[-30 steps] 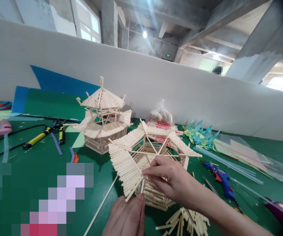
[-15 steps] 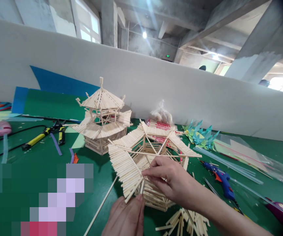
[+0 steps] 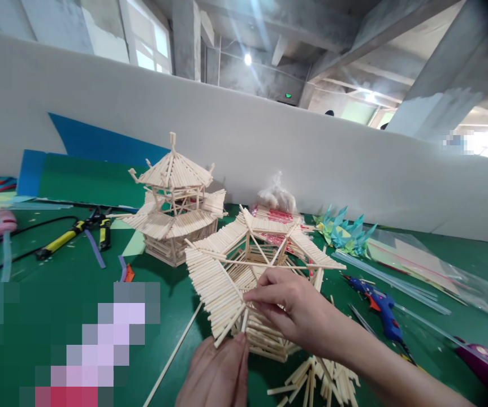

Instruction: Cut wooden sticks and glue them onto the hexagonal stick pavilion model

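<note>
Pinching stick (image 3: 244, 321), left hand (image 3: 219, 368) below right hand (image 3: 286, 299)

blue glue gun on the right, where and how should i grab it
The blue glue gun is probably best gripped round its handle, coming from the near right. The handle slants back towards the person, while the nozzle points away and left, towards the stick model. The orange trigger faces left, so fingers could curl round to it.

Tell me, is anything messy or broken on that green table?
Short, pale wooden sticks lie jumbled at odd angles on the green table, in front of the open-topped pale stick pavilion. Nothing clearly looks broken.
</note>
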A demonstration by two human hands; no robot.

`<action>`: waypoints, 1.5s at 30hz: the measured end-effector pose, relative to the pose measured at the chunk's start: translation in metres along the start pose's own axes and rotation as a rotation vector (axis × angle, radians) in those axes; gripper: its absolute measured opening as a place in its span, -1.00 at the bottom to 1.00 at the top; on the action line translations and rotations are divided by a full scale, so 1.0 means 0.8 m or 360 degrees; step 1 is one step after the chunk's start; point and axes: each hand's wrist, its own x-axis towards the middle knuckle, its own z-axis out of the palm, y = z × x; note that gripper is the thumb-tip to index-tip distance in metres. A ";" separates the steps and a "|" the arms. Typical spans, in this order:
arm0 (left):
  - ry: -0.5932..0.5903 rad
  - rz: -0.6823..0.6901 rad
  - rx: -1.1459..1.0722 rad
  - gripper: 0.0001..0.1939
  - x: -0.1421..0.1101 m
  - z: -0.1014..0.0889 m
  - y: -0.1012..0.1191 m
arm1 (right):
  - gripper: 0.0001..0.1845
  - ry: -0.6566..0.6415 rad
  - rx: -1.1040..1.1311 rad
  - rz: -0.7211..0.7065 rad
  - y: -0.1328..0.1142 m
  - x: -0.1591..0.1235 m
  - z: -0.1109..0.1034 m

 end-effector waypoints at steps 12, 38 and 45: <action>-0.0048 -0.0041 -0.0054 -0.77 -0.006 0.002 0.000 | -0.76 0.0030 -0.0009 -0.0025 0.002 0.000 0.001; -0.0137 -0.0023 -0.0093 -0.73 0.000 -0.005 -0.005 | -0.75 0.0044 -0.0006 -0.0015 0.004 0.001 0.000; -0.0154 0.0008 -0.0100 -0.72 -0.005 -0.004 -0.007 | -0.75 0.0031 -0.0025 -0.0009 0.002 -0.001 -0.001</action>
